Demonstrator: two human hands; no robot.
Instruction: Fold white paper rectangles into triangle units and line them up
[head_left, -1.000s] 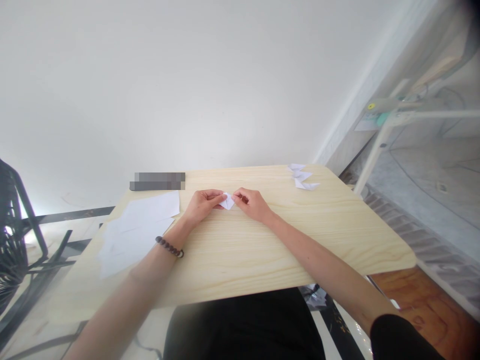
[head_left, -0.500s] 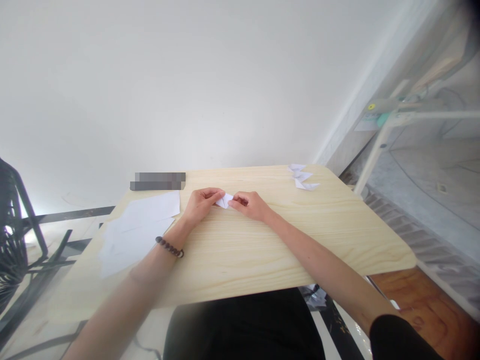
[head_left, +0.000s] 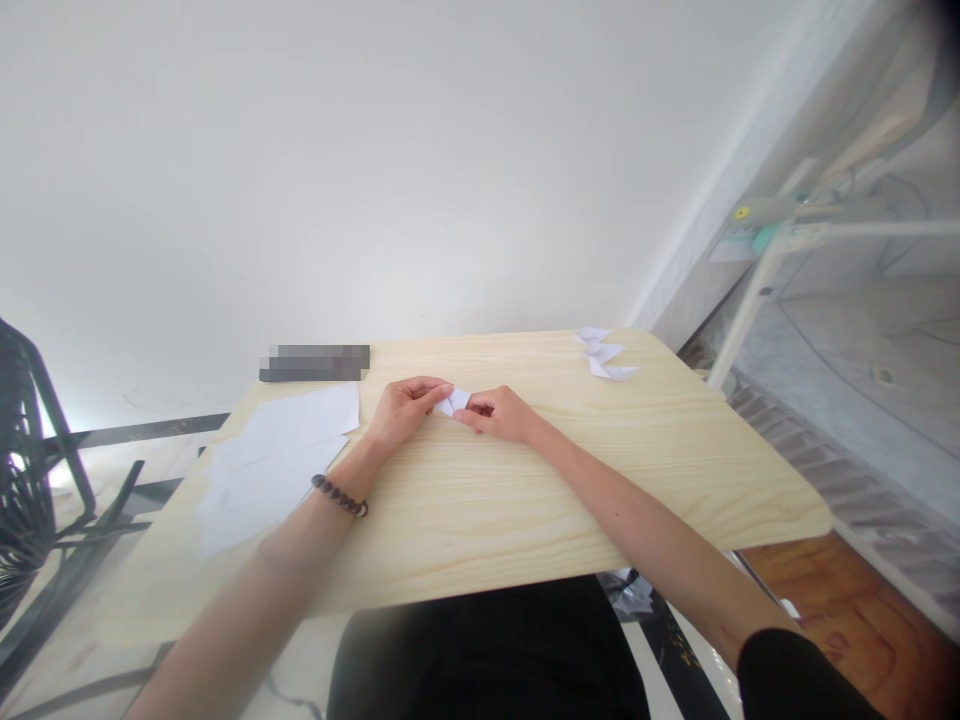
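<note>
A small piece of folded white paper (head_left: 454, 401) is held between my two hands above the middle of the table. My left hand (head_left: 406, 408) pinches its left side, thumb on top. On its right side, the thumb and curled fingers of my right hand (head_left: 501, 413) grip the lower right edge. A crease runs across the paper's face; its ends are hidden under my fingers. A dark bead bracelet circles my left wrist.
White paper sheets (head_left: 277, 455) lie spread at the left of the wooden table (head_left: 480, 530). Behind them is a dark, blurred-out object (head_left: 315, 363). Three folded paper pieces (head_left: 613, 371) stand in a row at the back right. A white wall (head_left: 450, 180) rises behind.
My right thumb and fingers have shifted slightly down along the folded paper's right edge, so a little more of it shows. My left hand has barely moved.
</note>
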